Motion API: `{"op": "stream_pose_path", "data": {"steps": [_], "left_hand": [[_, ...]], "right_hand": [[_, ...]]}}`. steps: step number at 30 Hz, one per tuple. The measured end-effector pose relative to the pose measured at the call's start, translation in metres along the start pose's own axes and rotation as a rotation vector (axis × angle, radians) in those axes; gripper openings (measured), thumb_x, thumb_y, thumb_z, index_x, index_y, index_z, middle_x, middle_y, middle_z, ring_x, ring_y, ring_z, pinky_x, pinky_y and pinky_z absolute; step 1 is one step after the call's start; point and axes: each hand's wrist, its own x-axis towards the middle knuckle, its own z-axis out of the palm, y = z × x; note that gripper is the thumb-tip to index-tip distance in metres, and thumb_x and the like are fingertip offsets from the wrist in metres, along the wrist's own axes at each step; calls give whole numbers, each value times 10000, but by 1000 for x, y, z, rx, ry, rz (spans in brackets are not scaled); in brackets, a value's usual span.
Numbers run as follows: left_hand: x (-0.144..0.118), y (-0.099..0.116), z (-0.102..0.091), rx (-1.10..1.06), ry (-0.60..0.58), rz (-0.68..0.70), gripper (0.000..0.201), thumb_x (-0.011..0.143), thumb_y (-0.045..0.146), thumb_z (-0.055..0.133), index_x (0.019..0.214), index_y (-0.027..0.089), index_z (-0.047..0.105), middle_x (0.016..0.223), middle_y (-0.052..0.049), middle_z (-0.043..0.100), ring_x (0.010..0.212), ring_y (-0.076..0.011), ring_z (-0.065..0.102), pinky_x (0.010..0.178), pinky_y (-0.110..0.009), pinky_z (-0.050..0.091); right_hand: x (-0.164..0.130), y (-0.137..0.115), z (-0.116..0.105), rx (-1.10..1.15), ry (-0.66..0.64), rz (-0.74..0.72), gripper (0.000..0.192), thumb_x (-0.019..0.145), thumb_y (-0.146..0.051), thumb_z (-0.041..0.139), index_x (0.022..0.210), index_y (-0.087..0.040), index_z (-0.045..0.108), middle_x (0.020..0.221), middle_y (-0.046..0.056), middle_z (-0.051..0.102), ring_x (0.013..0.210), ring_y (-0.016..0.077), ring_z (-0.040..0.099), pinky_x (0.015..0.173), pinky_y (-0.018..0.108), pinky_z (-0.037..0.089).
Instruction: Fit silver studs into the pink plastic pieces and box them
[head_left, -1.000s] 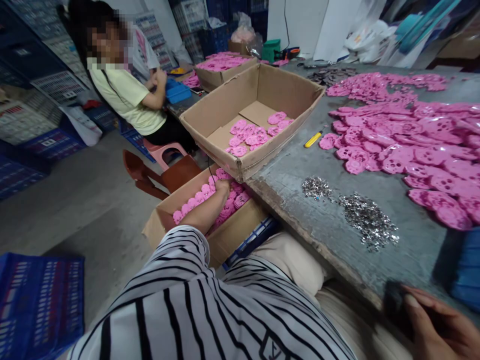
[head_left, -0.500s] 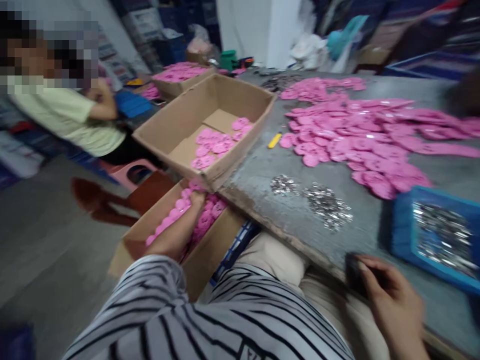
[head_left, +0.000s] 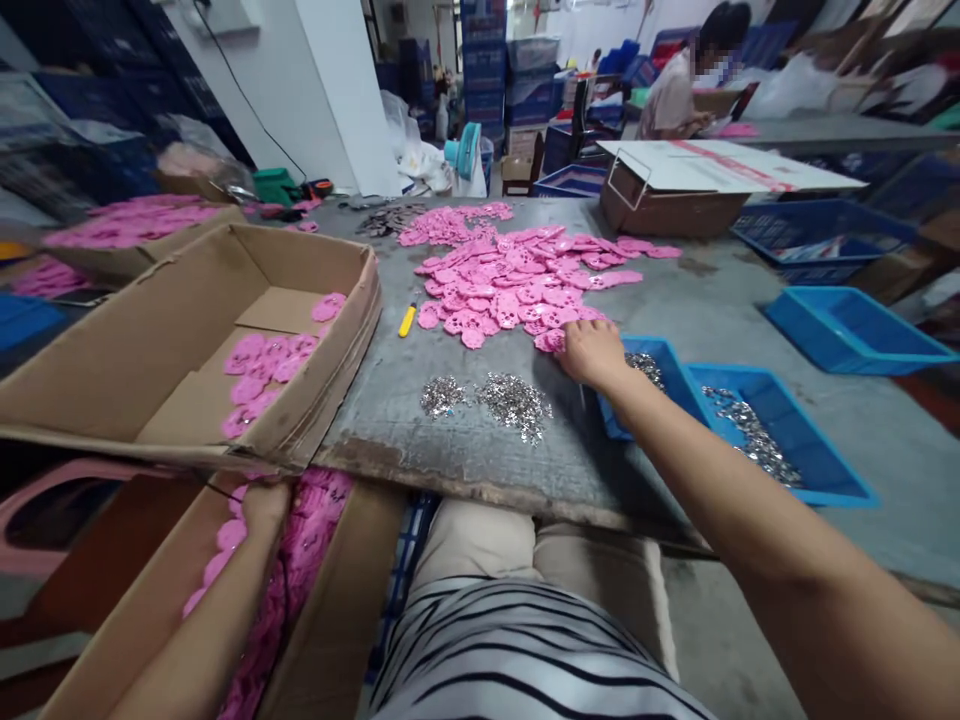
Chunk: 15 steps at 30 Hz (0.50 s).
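My left hand (head_left: 264, 505) reaches down into a lower cardboard box (head_left: 330, 600) of flat pink pieces, its fingers hidden under the upper box's edge. On the grey table, my right hand (head_left: 594, 352) is closed at the near right edge of a heap of pink face-shaped pieces (head_left: 517, 285). Its fingers curl over a pink piece (head_left: 551, 341) there. Just beside that wrist stands a blue tray (head_left: 679, 385) of small shiny metal parts. Two small piles of metal parts (head_left: 514, 405) lie left of the tray.
A large cardboard box (head_left: 97, 360) with some pink pieces stands at the left table edge. A yellow-handled tool (head_left: 407, 320) lies by the heap. More blue trays (head_left: 862, 335) and a board-topped box (head_left: 675, 205) are on the right. A co-worker (head_left: 671, 95) sits at the back.
The view has swung right. My right hand has left the near table edge, where it had a dark object, and moved to the pink heap. My left hand stays in the lower box.
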Motion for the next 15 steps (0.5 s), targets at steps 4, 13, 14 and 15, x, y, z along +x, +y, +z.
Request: {"op": "stream_pose_path", "data": {"steps": [4, 13, 14, 15], "left_hand": [[-9, -6, -6, 43, 68, -66, 157, 667, 186, 572, 626, 222, 425, 397, 67, 395, 457, -185, 486, 492, -280, 367], [-105, -35, 7, -208, -165, 660, 244, 730, 380, 661, 887, 211, 582, 769, -26, 651, 650, -155, 612, 657, -296, 504], [-115, -21, 13, -298, -271, 719, 238, 763, 364, 650, 930, 211, 578, 778, -29, 647, 680, -152, 620, 665, -289, 510], [-124, -3, 20, -372, -380, 718, 251, 796, 351, 634, 993, 212, 564, 835, -41, 648, 722, -147, 626, 677, -284, 515]], "right_hand": [[24, -4, 11, -102, -124, 30, 307, 809, -181, 547, 1083, -82, 646, 1100, 207, 670, 1150, 349, 521, 1046, 613, 199], [0, -6, -21, 60, -75, -121, 362, 839, -138, 495, 1180, -83, 605, 1139, 209, 643, 1075, 318, 590, 1010, 533, 367], [-10, -9, -26, 130, -93, -237, 383, 842, -154, 508, 1214, -108, 587, 1144, 186, 645, 1057, 288, 600, 980, 470, 419], [-21, -13, -31, 216, -110, -376, 419, 835, -155, 523, 1252, -135, 563, 1153, 162, 644, 1052, 261, 602, 951, 417, 454]]}}
